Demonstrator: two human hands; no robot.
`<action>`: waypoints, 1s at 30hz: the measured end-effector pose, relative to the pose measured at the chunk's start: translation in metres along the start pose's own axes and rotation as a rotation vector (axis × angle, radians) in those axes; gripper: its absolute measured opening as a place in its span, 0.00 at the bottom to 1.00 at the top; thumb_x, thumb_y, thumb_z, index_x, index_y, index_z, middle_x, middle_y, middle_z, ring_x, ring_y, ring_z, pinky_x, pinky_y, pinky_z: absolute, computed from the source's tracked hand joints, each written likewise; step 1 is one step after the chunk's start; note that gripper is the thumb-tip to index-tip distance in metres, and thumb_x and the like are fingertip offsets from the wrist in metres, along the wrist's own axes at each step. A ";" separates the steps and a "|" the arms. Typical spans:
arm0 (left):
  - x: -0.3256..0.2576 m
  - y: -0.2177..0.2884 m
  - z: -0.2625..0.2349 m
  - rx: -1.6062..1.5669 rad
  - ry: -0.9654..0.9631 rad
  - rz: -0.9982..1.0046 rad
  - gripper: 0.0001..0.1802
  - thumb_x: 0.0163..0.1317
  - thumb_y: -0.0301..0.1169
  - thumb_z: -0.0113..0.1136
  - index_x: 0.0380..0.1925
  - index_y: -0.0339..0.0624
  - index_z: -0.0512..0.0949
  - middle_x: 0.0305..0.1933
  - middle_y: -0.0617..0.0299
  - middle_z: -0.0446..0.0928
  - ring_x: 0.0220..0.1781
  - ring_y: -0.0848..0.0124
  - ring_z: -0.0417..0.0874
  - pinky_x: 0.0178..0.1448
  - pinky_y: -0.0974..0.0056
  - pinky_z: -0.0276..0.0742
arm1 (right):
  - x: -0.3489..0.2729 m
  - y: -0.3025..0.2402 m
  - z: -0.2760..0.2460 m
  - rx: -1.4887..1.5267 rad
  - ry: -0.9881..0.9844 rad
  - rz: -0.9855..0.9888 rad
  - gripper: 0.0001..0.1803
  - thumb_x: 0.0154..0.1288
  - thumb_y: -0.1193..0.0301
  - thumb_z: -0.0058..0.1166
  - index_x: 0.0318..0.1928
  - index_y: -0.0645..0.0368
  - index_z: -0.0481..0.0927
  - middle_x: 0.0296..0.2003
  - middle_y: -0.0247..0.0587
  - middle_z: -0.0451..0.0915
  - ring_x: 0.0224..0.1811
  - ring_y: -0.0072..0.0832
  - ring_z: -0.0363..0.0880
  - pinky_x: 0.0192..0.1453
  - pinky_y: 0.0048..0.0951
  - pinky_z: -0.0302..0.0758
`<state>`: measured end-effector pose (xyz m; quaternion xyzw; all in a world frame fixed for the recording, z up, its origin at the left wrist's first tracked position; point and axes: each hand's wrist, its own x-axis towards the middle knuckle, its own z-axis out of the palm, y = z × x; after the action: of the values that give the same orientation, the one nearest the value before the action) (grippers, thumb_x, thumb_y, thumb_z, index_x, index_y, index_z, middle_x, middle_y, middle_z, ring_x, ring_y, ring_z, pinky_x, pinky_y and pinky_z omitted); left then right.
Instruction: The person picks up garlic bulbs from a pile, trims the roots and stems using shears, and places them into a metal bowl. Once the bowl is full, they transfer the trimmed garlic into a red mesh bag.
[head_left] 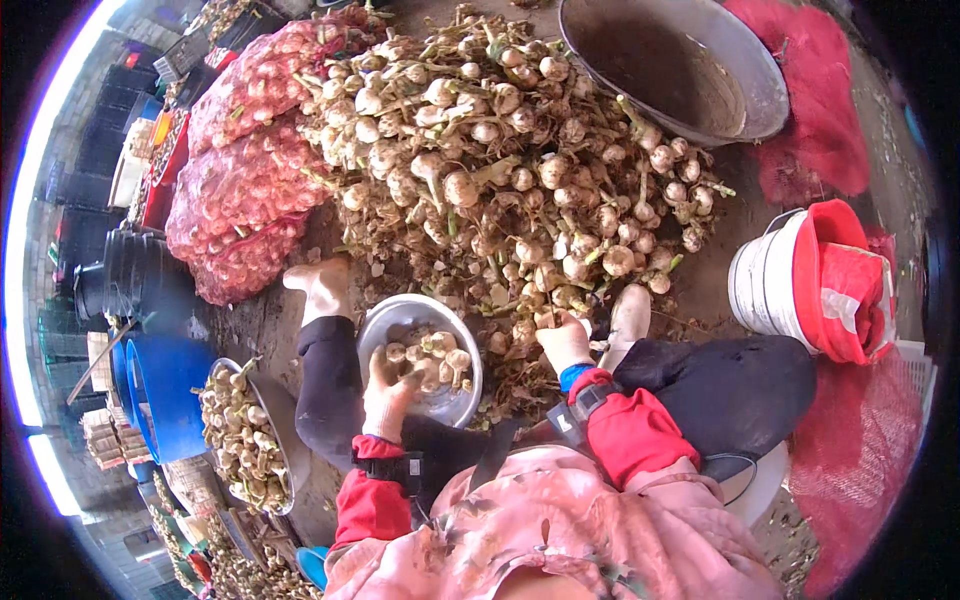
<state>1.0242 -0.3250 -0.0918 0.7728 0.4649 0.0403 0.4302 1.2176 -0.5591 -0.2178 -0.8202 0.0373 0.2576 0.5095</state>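
My left hand [384,398], in a pale glove, is over the near left part of a round metal basin [474,338]. Its fingers are apart and I see nothing between them. Trimmed garlic bulbs [436,358] lie inside the basin between my legs. My right hand [565,342], also gloved, is closed at the near edge of a big heap of garlic [470,150] with stalks and roots on. Something small and dark shows at its fingertips, too little to name. Cut stalks and roots lie just left of that hand.
Pink mesh sacks of garlic [245,170] stand at the far left. A large metal tub [745,110] is at the far right, with a red-and-white bucket [775,280] nearer. On my left are a blue barrel [175,390] and a pan [288,430] holding garlic.
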 end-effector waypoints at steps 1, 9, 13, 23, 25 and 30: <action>0.010 0.017 0.011 -0.137 -0.050 0.004 0.33 0.60 0.33 0.65 0.64 0.36 0.68 0.55 0.54 0.78 0.53 0.68 0.80 0.56 0.65 0.75 | 0.006 0.015 -0.001 0.161 0.007 0.082 0.10 0.45 0.75 0.62 0.33 0.54 0.84 0.27 0.33 0.83 0.30 0.25 0.79 0.38 0.29 0.74; 0.152 0.091 0.156 -0.859 -0.450 -0.194 0.27 0.71 0.48 0.52 0.66 0.55 0.64 0.36 0.61 0.79 0.30 0.68 0.82 0.34 0.60 0.81 | -0.015 -0.031 -0.008 0.188 0.095 0.162 0.13 0.46 0.72 0.65 0.36 0.55 0.86 0.31 0.38 0.85 0.36 0.31 0.82 0.43 0.31 0.76; 0.182 0.105 0.208 -0.819 -0.426 -0.328 0.21 0.70 0.50 0.51 0.52 0.47 0.75 0.36 0.60 0.79 0.29 0.65 0.80 0.34 0.57 0.80 | -0.015 -0.022 -0.010 0.329 0.068 0.087 0.08 0.47 0.73 0.64 0.31 0.56 0.83 0.28 0.36 0.84 0.34 0.27 0.80 0.42 0.28 0.75; 0.022 0.089 0.098 0.087 -0.447 0.375 0.23 0.55 0.24 0.66 0.52 0.44 0.74 0.45 0.52 0.83 0.49 0.61 0.84 0.53 0.60 0.78 | -0.012 -0.063 -0.017 0.785 -0.169 -0.039 0.20 0.64 0.73 0.63 0.56 0.62 0.79 0.48 0.35 0.84 0.49 0.23 0.80 0.55 0.25 0.76; -0.008 0.076 0.076 0.174 -0.361 0.370 0.21 0.53 0.25 0.68 0.48 0.43 0.74 0.42 0.52 0.83 0.46 0.59 0.85 0.53 0.59 0.78 | -0.020 -0.074 -0.017 0.805 -0.507 -0.010 0.17 0.64 0.75 0.61 0.54 0.61 0.80 0.46 0.37 0.84 0.45 0.24 0.82 0.53 0.26 0.78; -0.042 0.102 0.057 -0.630 -0.223 0.100 0.35 0.47 0.18 0.71 0.57 0.37 0.70 0.50 0.60 0.78 0.49 0.69 0.80 0.55 0.65 0.76 | -0.058 -0.119 -0.029 0.775 -0.800 -0.156 0.13 0.65 0.76 0.60 0.50 0.63 0.80 0.41 0.37 0.85 0.42 0.24 0.83 0.51 0.28 0.80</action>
<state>1.0965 -0.4126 -0.0422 0.6234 0.3412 0.1185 0.6935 1.2174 -0.5392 -0.0840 -0.4116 -0.1279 0.4775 0.7656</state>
